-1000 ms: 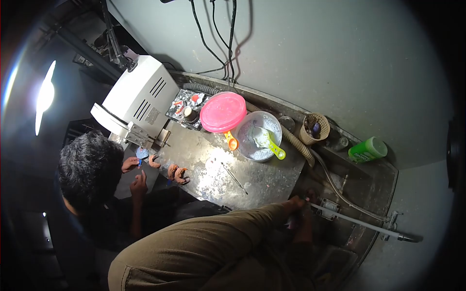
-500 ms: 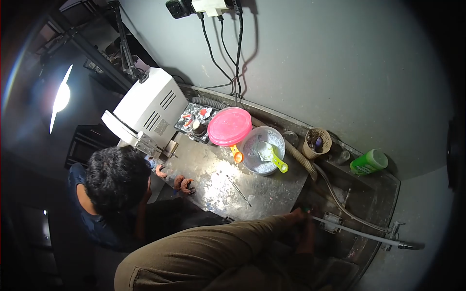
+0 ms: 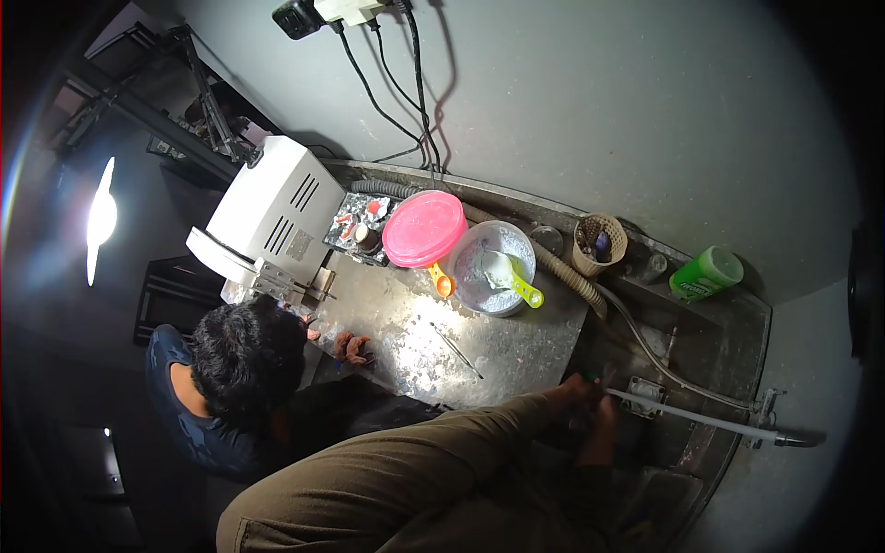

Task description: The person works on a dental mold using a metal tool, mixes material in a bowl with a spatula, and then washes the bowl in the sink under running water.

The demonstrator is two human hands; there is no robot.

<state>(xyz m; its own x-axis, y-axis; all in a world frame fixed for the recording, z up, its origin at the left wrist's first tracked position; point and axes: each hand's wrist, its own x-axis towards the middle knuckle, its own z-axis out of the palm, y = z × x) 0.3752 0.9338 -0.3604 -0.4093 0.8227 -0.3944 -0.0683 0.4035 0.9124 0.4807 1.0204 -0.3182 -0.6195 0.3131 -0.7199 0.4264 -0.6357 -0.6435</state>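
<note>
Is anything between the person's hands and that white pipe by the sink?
Nothing visible. The hands are bunched together right at the near end of the white pipe, seemingly touching it. It is too dark to tell the hands apart or see their grip.

Both of the wearer's hands meet in the dim sink (image 3: pixel 710 369) at the right end of the steel counter (image 3: pixel 516 346): the left hand (image 3: pixel 579 392), on a brown-sleeved arm, and the right hand (image 3: pixel 604 433) lie close together by a white pipe (image 3: pixel 701 419); what they grip is too dark to tell. On the counter stand a pink lid (image 3: pixel 424 228), a bowl of white powder (image 3: pixel 493 267) with a green scoop (image 3: pixel 514 279), and a thin metal rod (image 3: pixel 454 350). A co-worker (image 3: pixel 244 369) bends over the counter's left edge beside a white machine (image 3: pixel 272 210).
</note>
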